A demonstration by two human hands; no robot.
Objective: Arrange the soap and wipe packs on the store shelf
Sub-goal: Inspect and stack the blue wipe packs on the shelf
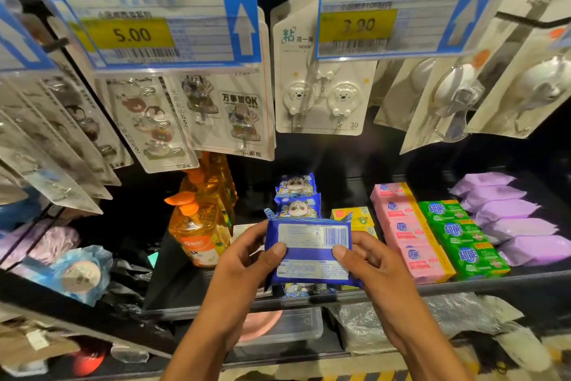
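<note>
while my left hand [247,257] and right hand [369,260] are pinching the blue wipe pack [309,252], barcode side up, just above the front edge of the shelf [463,285], i am judging it wants flipping and squaring into the matching row [297,187] behind.

Hook cards [321,96] hang low across the top of the frame, with price tags [160,28] in front, so the way in from above is blocked. Under them, in the middle, is a dark open gap above the goods — a hand could go in there. Tall orange bottles [200,226] stand at centre left. Just left of them the shelf [173,281] floor is bare. To the right the rows sit close side by side — blue wipe packs [296,186], yellow soap boxes [355,217], pink soap boxes [401,226], green soap boxes [460,235], purple packs [509,217]. A blue pack [309,251], gripped by the left hand [244,257] and right hand [367,260], covers the front of the middle row.
</note>
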